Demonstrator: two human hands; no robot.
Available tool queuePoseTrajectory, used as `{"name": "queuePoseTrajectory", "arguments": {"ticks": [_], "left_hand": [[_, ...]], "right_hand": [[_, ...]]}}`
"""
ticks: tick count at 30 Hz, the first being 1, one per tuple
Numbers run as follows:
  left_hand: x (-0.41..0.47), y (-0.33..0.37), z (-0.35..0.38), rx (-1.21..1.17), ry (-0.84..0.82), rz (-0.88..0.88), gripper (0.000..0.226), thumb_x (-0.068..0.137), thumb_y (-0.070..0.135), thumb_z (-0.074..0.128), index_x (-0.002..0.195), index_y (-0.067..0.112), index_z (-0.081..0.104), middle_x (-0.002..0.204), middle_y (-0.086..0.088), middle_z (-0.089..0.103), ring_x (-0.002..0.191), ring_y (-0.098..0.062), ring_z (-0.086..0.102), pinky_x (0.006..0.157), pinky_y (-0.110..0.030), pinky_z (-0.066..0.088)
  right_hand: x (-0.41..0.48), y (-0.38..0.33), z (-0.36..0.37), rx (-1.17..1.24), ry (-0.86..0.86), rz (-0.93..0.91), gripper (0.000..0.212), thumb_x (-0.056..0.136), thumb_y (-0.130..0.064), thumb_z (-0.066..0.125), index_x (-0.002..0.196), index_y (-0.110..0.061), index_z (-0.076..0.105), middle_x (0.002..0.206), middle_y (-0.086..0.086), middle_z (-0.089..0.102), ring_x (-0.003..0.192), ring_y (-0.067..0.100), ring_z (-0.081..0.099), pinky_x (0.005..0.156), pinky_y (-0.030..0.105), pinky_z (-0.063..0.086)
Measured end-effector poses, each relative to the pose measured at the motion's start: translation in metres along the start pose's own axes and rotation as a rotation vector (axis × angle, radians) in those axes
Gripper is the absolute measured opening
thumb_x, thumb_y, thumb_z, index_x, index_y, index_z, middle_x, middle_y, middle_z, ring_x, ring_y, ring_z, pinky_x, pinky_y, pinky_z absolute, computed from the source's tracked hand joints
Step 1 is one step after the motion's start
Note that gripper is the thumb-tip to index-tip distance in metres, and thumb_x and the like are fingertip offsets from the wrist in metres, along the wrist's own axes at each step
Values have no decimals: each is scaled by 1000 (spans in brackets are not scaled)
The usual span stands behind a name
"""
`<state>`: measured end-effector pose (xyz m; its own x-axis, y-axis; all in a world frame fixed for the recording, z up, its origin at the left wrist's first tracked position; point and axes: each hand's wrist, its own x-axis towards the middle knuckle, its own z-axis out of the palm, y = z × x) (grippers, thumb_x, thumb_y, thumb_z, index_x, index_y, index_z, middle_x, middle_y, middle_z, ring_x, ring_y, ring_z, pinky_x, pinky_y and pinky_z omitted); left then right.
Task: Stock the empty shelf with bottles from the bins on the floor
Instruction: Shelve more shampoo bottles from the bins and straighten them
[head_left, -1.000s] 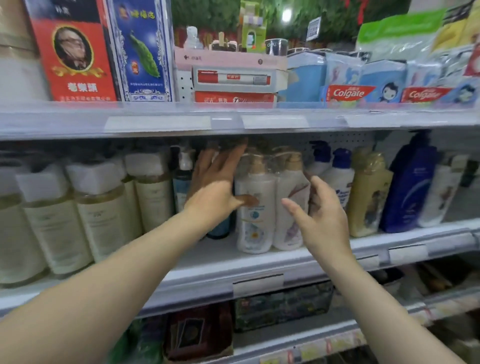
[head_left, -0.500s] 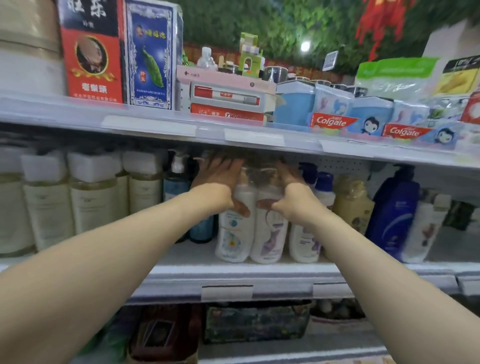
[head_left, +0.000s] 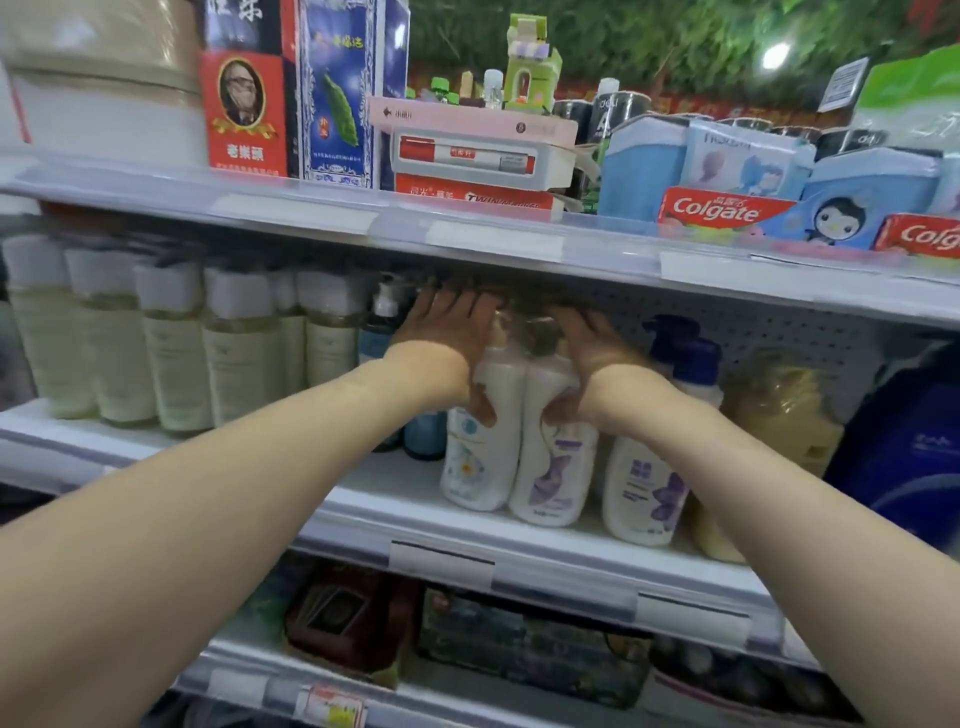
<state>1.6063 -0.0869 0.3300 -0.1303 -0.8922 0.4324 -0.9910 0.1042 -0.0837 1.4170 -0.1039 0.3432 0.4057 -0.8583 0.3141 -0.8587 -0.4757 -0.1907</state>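
Two white plastic pump bottles (head_left: 550, 457): upright, side by side, near the front edge of the white metal shelf (head_left: 363, 499), squeezed between both hands.
Left hand (head_left: 447, 343): on the pair's left side, thumb curled across the front, fingers reaching up past the pumps; gripping.
Right hand (head_left: 592, 353): mirrored on the right side, thumb hooked over the front; gripping.
Right neighbour: white bottle with purple label (head_left: 641, 488), just beside the pair.
Left neighbours: small blue bottle (head_left: 426, 434) under the left wrist; row of pale yellowish bottles (head_left: 176, 353) beyond.
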Motion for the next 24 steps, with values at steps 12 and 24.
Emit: {"name": "queuePoseTrajectory", "arguments": {"ticks": [12, 24], "left_hand": [[6, -7, 9, 46, 121, 60, 124, 43, 68, 86, 143, 21, 30, 145, -6, 40, 135, -30, 32, 117, -44, 17], [19, -11, 10, 109, 73, 38, 130, 47, 71, 84, 149, 21, 23, 154, -6, 33, 141, -30, 26, 119, -47, 13]], "right_hand": [[3, -1, 5, -29, 73, 51, 105, 65, -27, 92, 150, -28, 31, 152, 2, 39, 134, 28, 47, 95, 35, 47], [17, 1, 13, -70, 97, 37, 104, 65, -28, 92, 151, -23, 32, 150, 6, 44, 134, 28, 47, 97, 33, 45]]}}
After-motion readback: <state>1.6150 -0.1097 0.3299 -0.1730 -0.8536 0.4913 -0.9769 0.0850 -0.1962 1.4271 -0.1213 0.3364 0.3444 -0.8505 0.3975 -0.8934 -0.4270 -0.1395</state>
